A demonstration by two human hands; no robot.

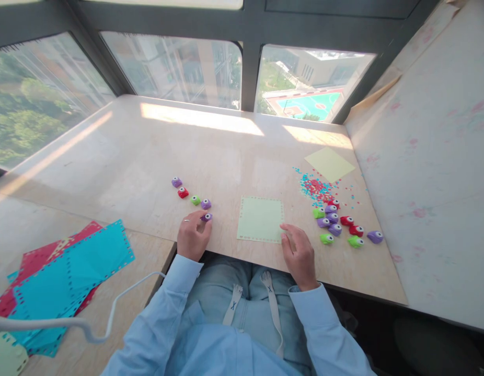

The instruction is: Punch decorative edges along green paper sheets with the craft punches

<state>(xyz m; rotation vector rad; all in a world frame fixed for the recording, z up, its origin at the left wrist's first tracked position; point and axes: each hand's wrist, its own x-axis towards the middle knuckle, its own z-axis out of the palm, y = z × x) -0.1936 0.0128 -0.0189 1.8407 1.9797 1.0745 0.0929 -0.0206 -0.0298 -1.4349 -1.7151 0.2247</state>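
A pale green paper sheet (260, 219) with small punched holes along its edges lies on the wooden table (210, 151) in front of me. Left of it, my left hand (194, 236) grips a small purple punch (207, 216) between thumb and fingers. Just beyond that hand, a purple punch (205, 204), a green one (195, 199), a red one (183, 192) and another purple one (176, 181) form a slanting row. My right hand (298, 253) rests by the sheet's right edge, thumb and fingers apart, holding nothing.
Several red, green and purple punches (335, 230) stand at the right, below scattered red and blue paper bits (316, 188) and a pale yellow sheet (330, 164). Punched blue sheets (73, 277) and red sheets lie at the left, near a white cable (116, 303). Windows border the table.
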